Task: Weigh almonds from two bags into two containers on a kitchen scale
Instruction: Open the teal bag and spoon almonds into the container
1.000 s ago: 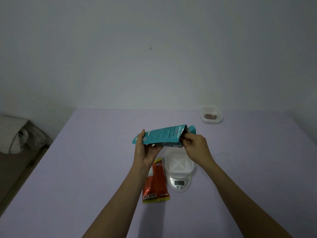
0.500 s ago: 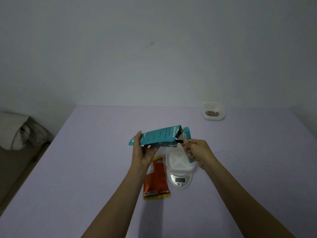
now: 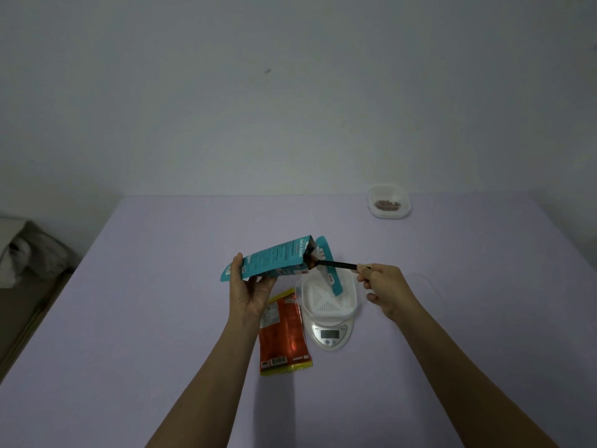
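Teal and thin-walled, the almond bag [image 3: 274, 261] is lying tipped on its side in the air above the scale [image 3: 330, 333], mouth toward the right. The left hand [image 3: 250, 291] is gripping its closed end from below; the right hand [image 3: 386, 286] is pinching a black spoon [image 3: 336, 264] whose bowl is sitting in the mouth. Such a pouch probably feels light and floppy, so a hold near the base seems wise. A white container [image 3: 328, 297] is resting on the scale, an orange bag [image 3: 284, 334] lying just left on the tabletop [image 3: 129, 318], a second container [image 3: 389, 205] far right.

Dim, flat light; soft shadows; wide-angle edge distortion.
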